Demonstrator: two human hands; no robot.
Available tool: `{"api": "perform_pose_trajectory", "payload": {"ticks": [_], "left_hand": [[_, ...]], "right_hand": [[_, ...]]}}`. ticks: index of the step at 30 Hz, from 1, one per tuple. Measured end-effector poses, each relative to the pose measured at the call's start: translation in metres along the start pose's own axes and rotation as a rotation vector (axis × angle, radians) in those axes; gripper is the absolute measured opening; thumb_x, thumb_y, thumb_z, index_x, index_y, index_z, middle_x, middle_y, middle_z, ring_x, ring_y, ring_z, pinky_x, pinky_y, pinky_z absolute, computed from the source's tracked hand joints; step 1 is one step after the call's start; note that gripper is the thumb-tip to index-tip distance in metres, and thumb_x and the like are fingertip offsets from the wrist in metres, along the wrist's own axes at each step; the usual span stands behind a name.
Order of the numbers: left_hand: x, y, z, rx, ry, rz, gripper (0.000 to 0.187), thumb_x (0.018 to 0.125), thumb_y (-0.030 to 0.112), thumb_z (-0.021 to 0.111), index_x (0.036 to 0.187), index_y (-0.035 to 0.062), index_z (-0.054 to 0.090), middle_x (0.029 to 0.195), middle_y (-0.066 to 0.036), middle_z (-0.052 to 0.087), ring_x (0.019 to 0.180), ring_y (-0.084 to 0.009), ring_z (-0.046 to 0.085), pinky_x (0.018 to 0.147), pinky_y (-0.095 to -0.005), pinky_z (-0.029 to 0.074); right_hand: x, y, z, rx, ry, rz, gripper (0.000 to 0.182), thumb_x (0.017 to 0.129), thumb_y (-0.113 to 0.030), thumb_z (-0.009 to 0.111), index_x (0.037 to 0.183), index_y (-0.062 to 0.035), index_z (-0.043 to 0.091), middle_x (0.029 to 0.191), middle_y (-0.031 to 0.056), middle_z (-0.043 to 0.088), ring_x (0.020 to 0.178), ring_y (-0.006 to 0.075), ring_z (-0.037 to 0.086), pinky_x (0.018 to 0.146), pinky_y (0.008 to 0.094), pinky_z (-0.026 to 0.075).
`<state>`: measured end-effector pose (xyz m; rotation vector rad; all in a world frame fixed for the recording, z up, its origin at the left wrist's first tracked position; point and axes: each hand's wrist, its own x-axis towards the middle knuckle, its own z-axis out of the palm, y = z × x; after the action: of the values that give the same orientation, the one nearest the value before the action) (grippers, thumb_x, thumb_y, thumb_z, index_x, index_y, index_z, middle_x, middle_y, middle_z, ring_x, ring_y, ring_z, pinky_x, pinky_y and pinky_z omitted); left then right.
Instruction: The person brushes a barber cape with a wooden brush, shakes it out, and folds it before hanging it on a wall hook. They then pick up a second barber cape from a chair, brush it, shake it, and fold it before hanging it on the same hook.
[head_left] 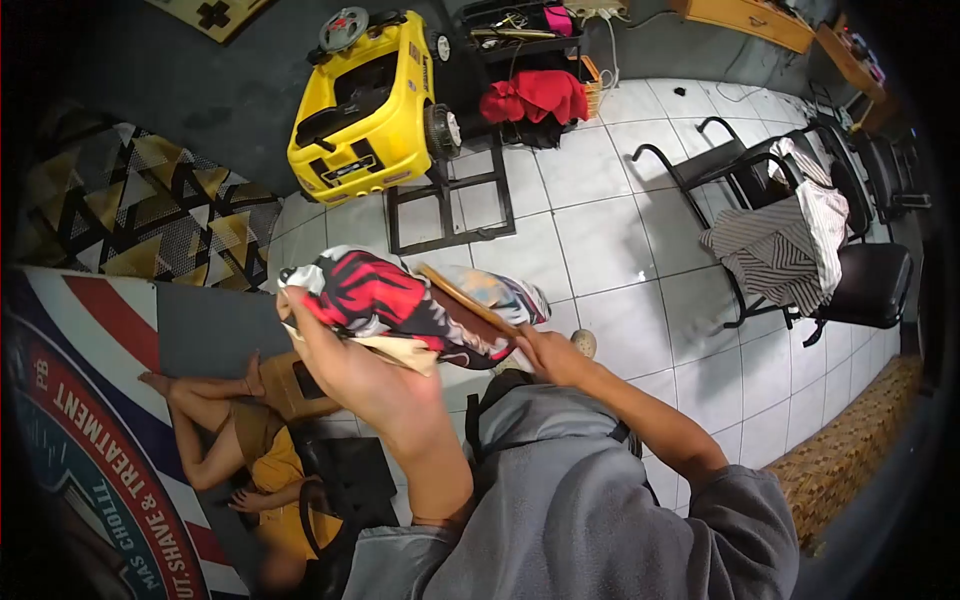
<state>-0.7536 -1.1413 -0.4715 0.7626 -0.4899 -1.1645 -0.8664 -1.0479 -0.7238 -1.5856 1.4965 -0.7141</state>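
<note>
Tiled floor (605, 240) | left hand (297, 305): closed on printed cloth (372, 295) | right hand (550, 357): closed on stick (465, 299)

Floor: White square tiles (600, 240) with dark grout run across the room, catching a small bright glare near the center.
Wall: Dark gray paint (235, 85) rises behind a yellow toy car (375, 125) parked by a black metal frame (505, 195).
Shelving: A black rack (515, 45) stands above bunched red fabric (535, 97), near a wooden drawer (750, 24).
Seating: A black chair (872, 285) sits at right, draped with a striped cloth (775, 250).
Left side: Gold, black and white triangles pattern a covering (150, 205) above a banner (125, 475) reading "TREATMENT."
Lower right: A woven tan surface (850, 450) borders the tiles.
</note>
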Motion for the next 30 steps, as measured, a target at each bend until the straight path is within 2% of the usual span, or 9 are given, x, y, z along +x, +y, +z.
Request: {"api": "perform_pose_trajectory", "payload": {"ticks": [1, 6, 10, 14, 18, 20, 24, 26, 30], "left_hand": [[0.006, 0.004, -0.007, -0.026, -0.142, 0.016, 0.018, 0.094, 0.027, 0.045, 0.096, 0.0094, 0.05, 0.082, -0.002, 0.058, 0.071, -0.0129, 0.059, 0.065, -0.0269, 0.051], [0.017, 0.023, -0.016, -0.027, -0.03, -0.022, 0.025, 0.092, 0.034, 0.044, 0.091, 0.0105, 0.053, 0.084, -0.001, 0.058, 0.075, -0.0145, 0.059, 0.07, -0.03, 0.051], [0.009, 0.01, -0.004, -0.187, 0.044, 0.146, 0.018, 0.087, 0.025, 0.051, 0.09, 0.0089, 0.056, 0.088, -0.003, 0.058, 0.083, -0.0158, 0.056, 0.081, -0.0319, 0.047], [-0.002, -0.025, -0.001, 0.304, 0.096, 0.258, 0.019, 0.077, 0.0, 0.055, 0.092, 0.0045, 0.045, 0.082, -0.007, 0.053, 0.071, -0.0152, 0.055, 0.051, -0.0312, 0.049], [-0.013, -0.047, 0.01, 0.287, -0.059, 0.383, 0.031, 0.083, -0.001, 0.055, 0.105, 0.0064, 0.034, 0.092, -0.007, 0.05, 0.079, -0.0096, 0.053, 0.066, -0.0232, 0.047], [-0.016, -0.051, 0.015, 0.22, -0.022, 0.439, 0.031, 0.085, 0.001, 0.055, 0.107, 0.0061, 0.034, 0.096, -0.007, 0.05, 0.083, -0.0095, 0.053, 0.07, -0.0231, 0.047], [-0.013, -0.034, 0.014, 0.151, -0.03, 0.361, 0.024, 0.089, 0.006, 0.052, 0.11, 0.004, 0.04, 0.099, -0.007, 0.053, 0.084, -0.0117, 0.054, 0.076, -0.0262, 0.046], [-0.005, -0.02, 0.004, 0.047, 0.008, 0.347, 0.016, 0.09, 0.009, 0.052, 0.103, 0.0024, 0.047, 0.09, -0.007, 0.055, 0.075, -0.0151, 0.057, 0.063, -0.0286, 0.05], [0.0, 0.008, -0.004, 0.079, 0.008, 0.331, 0.01, 0.091, 0.013, 0.05, 0.093, 0.0032, 0.054, 0.082, -0.006, 0.056, 0.062, -0.0147, 0.056, 0.051, -0.0298, 0.05]], "right_hand": [[-0.003, 0.041, 0.017, -0.14, -0.085, 0.143, 0.03, 0.093, -0.028, 0.038, 0.099, 0.0003, 0.046, 0.078, 0.0239, 0.059, 0.07, 0.0414, 0.059, 0.061, 0.0505, 0.043], [-0.065, 0.176, 0.037, -0.511, -0.379, 0.628, 0.036, 0.089, -0.022, 0.036, 0.096, 0.0015, 0.063, 0.09, 0.0241, 0.063, 0.085, 0.0355, 0.063, 0.075, 0.0429, 0.05], [-0.07, 0.191, 0.033, -0.353, -0.26, 0.796, 0.038, 0.091, -0.024, 0.034, 0.092, 0.0021, 0.062, 0.09, 0.0236, 0.063, 0.084, 0.0349, 0.063, 0.074, 0.0431, 0.049], [-0.026, 0.126, 0.011, 0.081, 0.393, 0.543, 0.044, 0.094, -0.034, 0.032, 0.085, 0.0002, 0.058, 0.073, 0.0185, 0.063, 0.066, 0.0315, 0.062, 0.058, 0.0414, 0.046], [-0.012, -0.054, -0.043, 0.736, 0.5, 0.253, 0.035, 0.095, -0.031, 0.032, 0.091, -0.0005, 0.047, 0.059, 0.0038, 0.048, 0.054, 0.0168, 0.052, 0.048, 0.0287, 0.037], [-0.017, -0.099, -0.045, 0.549, 0.556, -0.073, 0.025, 0.095, -0.025, 0.032, 0.091, -0.0024, 0.043, 0.059, 0.0073, 0.049, 0.054, 0.0232, 0.052, 0.049, 0.0321, 0.037], [-0.004, -0.057, -0.01, 0.473, 0.141, -0.189, 0.017, 0.094, -0.018, 0.037, 0.093, -0.0011, 0.041, 0.063, 0.0146, 0.052, 0.055, 0.029, 0.052, 0.052, 0.0376, 0.041], [0.003, 0.007, 0.019, -0.105, 0.042, 0.066, 0.022, 0.094, -0.02, 0.036, 0.097, 0.0002, 0.041, 0.072, 0.0195, 0.06, 0.067, 0.0336, 0.06, 0.058, 0.0436, 0.044], [-0.035, 0.184, 0.066, -0.344, -0.318, 0.516, 0.041, 0.093, -0.031, 0.034, 0.093, 0.0045, 0.055, 0.088, 0.0266, 0.061, 0.084, 0.0359, 0.061, 0.074, 0.0449, 0.048]]}}
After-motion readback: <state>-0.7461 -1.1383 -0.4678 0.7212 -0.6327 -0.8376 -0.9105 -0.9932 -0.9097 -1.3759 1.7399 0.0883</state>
